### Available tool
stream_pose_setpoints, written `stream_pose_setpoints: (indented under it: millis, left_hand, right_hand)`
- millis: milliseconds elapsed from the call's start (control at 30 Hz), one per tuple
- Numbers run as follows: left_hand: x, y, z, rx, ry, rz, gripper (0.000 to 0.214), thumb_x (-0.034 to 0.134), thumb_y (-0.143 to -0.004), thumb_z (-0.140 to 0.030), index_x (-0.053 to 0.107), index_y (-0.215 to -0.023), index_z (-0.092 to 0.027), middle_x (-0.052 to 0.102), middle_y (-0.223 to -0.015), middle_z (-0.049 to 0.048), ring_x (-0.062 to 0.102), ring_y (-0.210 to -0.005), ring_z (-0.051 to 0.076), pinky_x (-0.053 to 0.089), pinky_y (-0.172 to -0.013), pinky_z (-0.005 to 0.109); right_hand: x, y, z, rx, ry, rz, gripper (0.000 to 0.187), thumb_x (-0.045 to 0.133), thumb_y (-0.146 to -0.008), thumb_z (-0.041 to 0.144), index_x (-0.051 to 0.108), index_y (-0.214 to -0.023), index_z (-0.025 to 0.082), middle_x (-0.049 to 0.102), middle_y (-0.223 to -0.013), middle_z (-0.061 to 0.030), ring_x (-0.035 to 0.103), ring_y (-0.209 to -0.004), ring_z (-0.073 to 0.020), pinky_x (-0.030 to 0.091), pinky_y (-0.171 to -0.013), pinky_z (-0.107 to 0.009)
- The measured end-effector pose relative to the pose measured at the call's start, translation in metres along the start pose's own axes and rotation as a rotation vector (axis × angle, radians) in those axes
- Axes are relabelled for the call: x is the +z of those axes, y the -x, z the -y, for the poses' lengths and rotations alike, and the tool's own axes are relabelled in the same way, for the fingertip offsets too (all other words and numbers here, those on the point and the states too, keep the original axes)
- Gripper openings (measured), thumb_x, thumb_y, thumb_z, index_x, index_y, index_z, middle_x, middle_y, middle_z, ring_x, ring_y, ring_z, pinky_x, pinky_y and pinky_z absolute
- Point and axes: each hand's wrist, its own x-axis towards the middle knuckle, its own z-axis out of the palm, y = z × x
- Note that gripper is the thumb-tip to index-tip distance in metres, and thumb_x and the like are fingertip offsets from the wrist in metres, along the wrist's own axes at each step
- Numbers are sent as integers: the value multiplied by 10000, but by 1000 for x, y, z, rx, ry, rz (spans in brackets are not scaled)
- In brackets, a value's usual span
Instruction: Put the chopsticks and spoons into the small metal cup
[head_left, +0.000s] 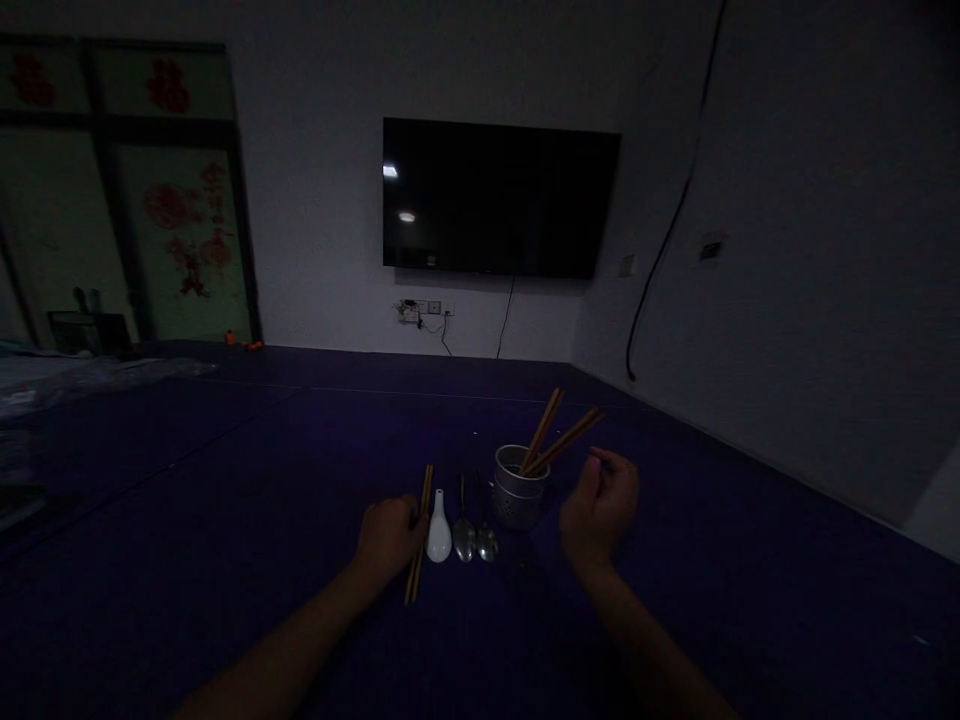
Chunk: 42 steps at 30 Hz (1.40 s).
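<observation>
My left hand (388,537) is closed at a pair of chopsticks (413,582), which lie lengthwise on the dark blue surface, with its fingertips on their middle. Just right of them lies a white soup spoon (439,540), then a metal spoon (464,541) and a second metal spoon (487,545), all with bowls toward me. Beyond these stands a round metal utensil holder (517,503) with holes low in its wall. Brown chopsticks (543,430) lean out of it to the right. My right hand (602,508) is beside the holder, apart from it, its fingers curled with nothing visible in them.
The broad dark blue surface (262,480) reaches to the wall. Clear plastic sheeting (112,372) lies at far left. A television (499,198) hangs on the back wall above sockets and cables. A black cable (679,215) runs down the right wall. The room is dim.
</observation>
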Motion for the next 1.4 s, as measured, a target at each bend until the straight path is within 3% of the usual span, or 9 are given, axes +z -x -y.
stream_pose_setpoints:
  millis: [67, 167, 267, 433, 833, 1400]
  left_hand:
    - [1, -1, 1, 14, -4, -2, 246, 444, -860, -350, 616, -789, -188, 682, -766, 37, 638, -740, 177, 379, -642, 252]
    - [3, -2, 3, 36, 22, -1, 194, 450, -858, -312, 601, -826, -194, 686, -784, 30, 641, -753, 169, 377, -639, 243]
    - [6, -4, 5, 69, 63, -15, 160, 450, -866, -294, 577, -890, -199, 691, -845, 31, 644, -772, 159, 376, -640, 233]
    - [7, -5, 4, 95, 32, -10, 128, 461, -871, -272, 557, -932, -214, 692, -920, 38, 649, -833, 168, 379, -654, 235]
    - [0, -3, 1, 41, -6, 4, 174, 453, -825, -205, 579, -945, -210, 707, -886, 34, 655, -869, 184, 401, -718, 261]
    - [-4, -3, 5, -38, -128, -42, 271, 389, -856, -338, 611, -887, -185, 697, -838, 76, 646, -877, 231, 402, -776, 344]
  right_hand:
    - [-2, 9, 9, -175, -50, 123, 280, 379, -897, 368, 581, -920, 176, 604, -868, -90, 572, -825, -215, 440, -730, -341]
    - [1, 31, 22, -498, -119, 475, 206, 417, -892, 246, 617, -903, 204, 660, -844, -67, 612, -822, -193, 451, -738, -309]
    - [6, 53, 34, -725, -156, 704, 210, 419, -905, 207, 628, -887, 196, 674, -825, -66, 621, -759, -169, 453, -687, -281]
    - [11, 68, 41, -689, -139, 939, 269, 356, -940, 234, 588, -809, 200, 643, -762, -49, 599, -705, -149, 442, -637, -263]
    - [13, 68, 37, -637, -45, 1051, 297, 364, -945, 251, 593, -763, 203, 635, -724, -22, 593, -659, -125, 402, -580, -229]
    - [14, 71, 34, -648, -14, 1102, 292, 378, -937, 250, 587, -738, 200, 633, -710, -16, 591, -640, -124, 375, -553, -228]
